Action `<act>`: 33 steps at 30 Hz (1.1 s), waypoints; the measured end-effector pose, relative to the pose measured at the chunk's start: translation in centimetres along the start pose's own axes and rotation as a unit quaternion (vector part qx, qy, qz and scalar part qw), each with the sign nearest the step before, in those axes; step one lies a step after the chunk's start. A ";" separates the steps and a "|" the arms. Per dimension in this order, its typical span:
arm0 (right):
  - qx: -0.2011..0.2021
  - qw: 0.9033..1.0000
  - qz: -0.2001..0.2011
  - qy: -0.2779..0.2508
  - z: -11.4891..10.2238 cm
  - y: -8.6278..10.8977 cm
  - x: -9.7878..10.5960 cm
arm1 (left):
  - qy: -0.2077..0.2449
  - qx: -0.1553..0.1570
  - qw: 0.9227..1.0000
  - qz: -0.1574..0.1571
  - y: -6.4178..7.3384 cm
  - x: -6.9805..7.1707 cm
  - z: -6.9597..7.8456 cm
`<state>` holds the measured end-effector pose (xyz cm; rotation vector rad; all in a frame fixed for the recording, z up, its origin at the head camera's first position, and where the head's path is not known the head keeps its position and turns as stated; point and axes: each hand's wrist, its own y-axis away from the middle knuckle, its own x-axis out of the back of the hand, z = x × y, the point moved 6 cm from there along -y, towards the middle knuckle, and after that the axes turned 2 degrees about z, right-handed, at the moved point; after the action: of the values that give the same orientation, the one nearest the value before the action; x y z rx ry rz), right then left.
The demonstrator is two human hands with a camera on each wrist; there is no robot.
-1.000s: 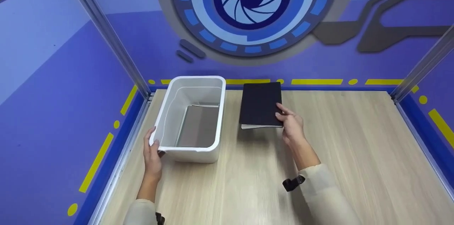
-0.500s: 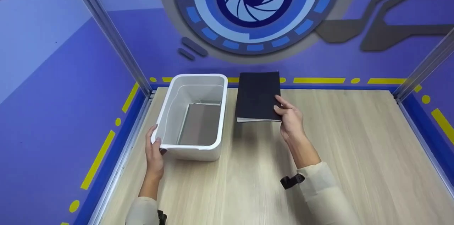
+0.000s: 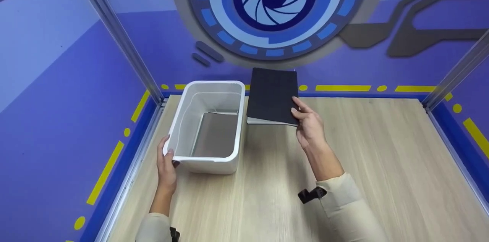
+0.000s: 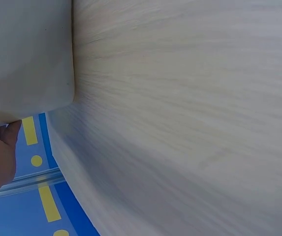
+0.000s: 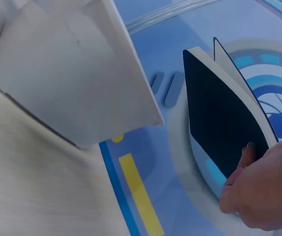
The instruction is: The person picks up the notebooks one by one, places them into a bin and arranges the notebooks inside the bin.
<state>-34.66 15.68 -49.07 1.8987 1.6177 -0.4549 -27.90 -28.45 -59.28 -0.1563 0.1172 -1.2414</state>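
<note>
A black-covered notebook (image 3: pixel 272 95) is held up off the table, just right of the white plastic bin (image 3: pixel 241 120). My right hand (image 3: pixel 310 125) grips its near right edge, fingers on the top cover. In the right wrist view the notebook (image 5: pixel 219 113) tilts, its cover slightly parted from the white pages. My left hand (image 3: pixel 166 165) holds the bin's near left corner, with fingers over the rim. A flat grey-brown notebook or board (image 3: pixel 217 135) lies on the bin's floor. The left wrist view shows the left hand (image 4: pixel 0 155) against the bin's side (image 4: pixel 27 59).
The bin stands on a light wood table (image 3: pixel 382 158) near its back left corner. A blue and purple printed wall (image 3: pixel 344 70) rises behind, another wall (image 3: pixel 76 100) on the left. Metal profiles (image 3: pixel 114 36) run up the corners.
My right hand has raised the notebook and carried it left and toward the back, close to the bin's right rim. The left hand keeps its hold on the bin.
</note>
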 end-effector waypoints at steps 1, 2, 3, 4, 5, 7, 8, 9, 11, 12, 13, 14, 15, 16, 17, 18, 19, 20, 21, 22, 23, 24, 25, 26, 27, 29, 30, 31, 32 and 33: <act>0.001 1.000 -0.003 0.001 -0.1 0.0 -0.2 | 0.001 -0.002 1.000 0.001 0.0 0.0 0.0; 0.002 1.000 -0.004 0.000 -0.1 0.1 -0.4 | 0.000 -0.003 1.000 0.001 0.0 0.0 0.0; 0.002 1.000 -0.006 0.002 -0.2 0.2 -0.6 | 0.000 -0.005 1.000 0.002 0.0 0.0 -0.1; 0.001 1.000 -0.007 0.000 -0.2 0.2 -0.7 | -0.002 -0.004 1.000 0.002 0.0 0.0 -0.2; 0.000 1.000 -0.008 0.000 -0.2 0.3 -0.9 | -0.004 -0.003 1.000 0.004 0.1 0.0 -0.2; -0.001 1.000 -0.010 0.001 -0.2 0.4 -1.2 | -0.006 0.002 1.000 0.006 0.1 0.1 -0.4; -0.001 1.000 -0.010 0.000 -0.2 0.5 -1.4 | -0.007 0.004 1.000 0.007 0.2 0.1 -0.4; 0.001 1.000 -0.011 0.002 -0.3 0.6 -1.6 | -0.008 0.006 1.000 0.007 0.2 0.1 -0.5; 0.006 1.000 -0.016 0.005 -0.4 0.7 -2.1 | -0.005 0.006 1.000 0.008 0.1 0.1 -0.4; 0.009 1.000 -0.019 0.006 -0.5 0.7 -2.3 | -0.004 0.005 1.000 0.008 0.1 0.1 -0.4; 0.010 1.000 -0.022 0.006 -0.5 0.7 -2.5 | -0.004 0.004 1.000 0.008 0.0 0.1 -0.3; 0.010 1.000 -0.026 0.008 -0.5 0.7 -2.6 | -0.003 0.003 1.000 0.009 0.0 0.1 -0.3; 0.008 1.000 -0.029 0.008 -0.5 0.7 -2.8 | -0.003 0.002 1.000 0.009 0.0 0.1 -0.3; 0.005 0.999 -0.032 0.008 -0.5 0.6 -2.9 | -0.002 0.002 1.000 0.011 -0.1 0.1 -0.3; 0.003 0.999 -0.034 0.008 -0.5 0.6 -3.0 | -0.003 0.002 1.000 0.012 -0.1 0.0 -0.3; 0.001 0.999 -0.036 0.007 -0.4 0.5 -3.0 | -0.003 0.001 1.000 0.012 -0.2 0.0 -0.2; -0.001 0.999 -0.038 0.008 -0.4 0.5 -3.2 | -0.005 0.001 1.000 0.013 -0.2 0.0 -0.2; -0.003 0.999 -0.040 0.010 -0.3 0.5 -3.2 | -0.006 -0.001 1.000 0.013 -0.2 0.0 -0.2; -0.004 0.999 -0.042 0.010 -0.3 0.5 -3.4 | -0.006 -0.002 1.000 0.013 -0.2 0.0 -0.2; -0.005 0.999 -0.044 0.011 -0.3 0.5 -3.5 | -0.007 -0.004 1.000 0.013 -0.2 0.0 -0.1; -0.005 0.999 -0.045 0.012 -0.2 0.6 -3.6 | -0.007 -0.006 1.000 0.013 -0.2 0.1 -0.1; -0.006 0.999 -0.047 0.013 -0.2 0.6 -3.7 | -0.008 -0.007 1.000 0.013 -0.2 0.1 -0.1; -0.007 0.999 -0.047 0.013 -0.1 0.7 -3.7 | -0.008 -0.007 1.000 0.013 -0.2 0.1 -0.1; -0.008 0.999 -0.048 0.013 -0.1 0.8 -3.8 | -0.009 -0.006 1.000 0.013 -0.2 0.1 -0.1; -0.009 0.999 -0.049 0.011 0.0 0.9 -3.9 | -0.010 -0.006 1.000 0.012 -0.2 0.1 -0.1; -0.010 0.999 -0.050 0.009 0.1 1.0 -4.1 | -0.009 -0.003 1.000 0.013 -0.2 0.2 -0.2; -0.010 0.999 -0.053 0.008 0.2 1.0 -4.3 | -0.010 -0.001 1.000 0.014 -0.2 0.2 -0.1; -0.010 0.998 -0.054 0.007 0.2 1.1 -4.4 | -0.010 0.000 1.000 0.015 -0.2 0.2 -0.2; -0.009 0.998 -0.057 0.006 0.3 1.1 -4.5 | -0.011 0.002 1.000 0.016 -0.2 0.1 -0.3; -0.009 0.998 -0.058 0.005 0.3 1.2 -4.6 | -0.008 0.003 1.000 0.018 -0.2 0.1 -0.3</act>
<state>-34.37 11.86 -46.24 1.8032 1.7406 -0.4785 -28.14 -28.65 -59.53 -0.1581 0.1015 -1.2052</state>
